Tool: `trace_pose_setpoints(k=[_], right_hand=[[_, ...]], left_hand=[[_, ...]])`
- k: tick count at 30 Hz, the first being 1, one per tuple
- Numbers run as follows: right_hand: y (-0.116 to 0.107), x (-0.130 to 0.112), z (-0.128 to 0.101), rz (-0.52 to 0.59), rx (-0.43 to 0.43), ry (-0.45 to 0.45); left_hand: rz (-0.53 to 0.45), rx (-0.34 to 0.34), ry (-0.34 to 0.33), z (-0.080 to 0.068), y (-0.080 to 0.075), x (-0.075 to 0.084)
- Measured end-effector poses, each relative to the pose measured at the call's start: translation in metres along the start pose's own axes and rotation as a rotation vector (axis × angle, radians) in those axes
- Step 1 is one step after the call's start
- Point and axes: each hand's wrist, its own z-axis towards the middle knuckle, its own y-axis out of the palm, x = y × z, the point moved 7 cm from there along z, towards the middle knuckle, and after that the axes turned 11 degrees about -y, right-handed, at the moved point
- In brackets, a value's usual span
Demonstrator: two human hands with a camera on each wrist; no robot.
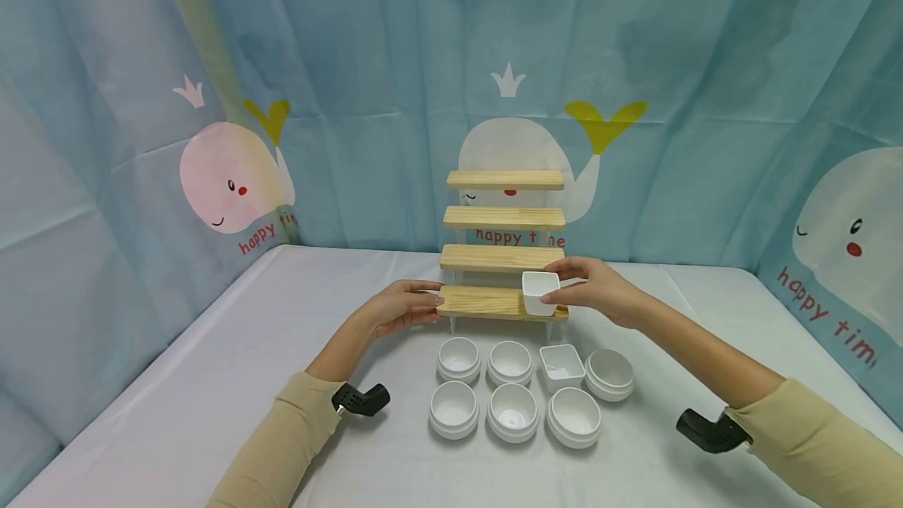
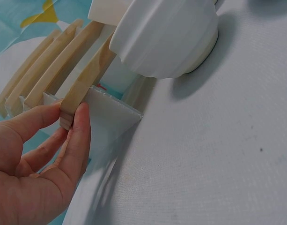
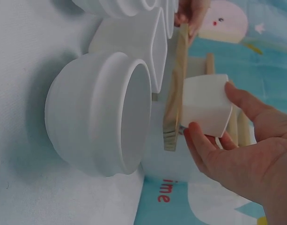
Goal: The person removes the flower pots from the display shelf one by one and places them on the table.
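Observation:
A small wooden stand with several stepped shelves is at the middle of the table. My left hand [image 1: 405, 308] pinches the left end of its lowest shelf [image 1: 483, 302]; in the left wrist view the thumb and fingertips [image 2: 81, 112] close on the board's end [image 2: 70, 105]. Toward the right end of that same shelf, my right hand [image 1: 600, 292] holds a white square cup [image 1: 540, 293] between thumb and fingers. In the right wrist view the cup [image 3: 206, 104] stands with its base against the board [image 3: 175, 103], the fingers on its sides.
In front of the stand, several round white bowls [image 1: 513, 412] and one square white cup [image 1: 562, 367] sit in two rows on the white cloth [image 1: 353, 273]. A blue curtain [image 1: 367, 100] with whale prints hangs behind. Upper shelves [image 1: 504, 218] rise behind the lowest one.

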Motion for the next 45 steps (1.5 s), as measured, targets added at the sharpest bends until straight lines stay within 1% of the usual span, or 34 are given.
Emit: trace_pose_setpoints(k=[8, 17, 26, 31, 40, 45], right_hand=[[-0.002, -0.002, -0.004, 0.006, 0.028, 0.008], [-0.005, -0.003, -0.010, 0.007, 0.040, 0.011], [-0.006, -0.006, -0.017, 0.007, 0.029, -0.014], [-0.008, -0.004, -0.021, 0.013, 0.041, -0.010], [-0.009, -0.007, -0.033, 0.005, 0.051, -0.034], [-0.009, -0.009, -0.040, 0.020, 0.055, -0.054]], left_hand=[[0.008, -0.004, 0.005, 0.000, 0.001, 0.000], [0.009, -0.007, 0.014, -0.001, 0.001, 0.000], [0.007, 0.000, 0.009, 0.000, 0.000, 0.000], [0.010, -0.001, 0.010, 0.000, 0.001, 0.000], [0.007, -0.005, 0.011, 0.001, 0.000, -0.001], [0.007, -0.006, 0.009, 0.001, 0.000, -0.001]])
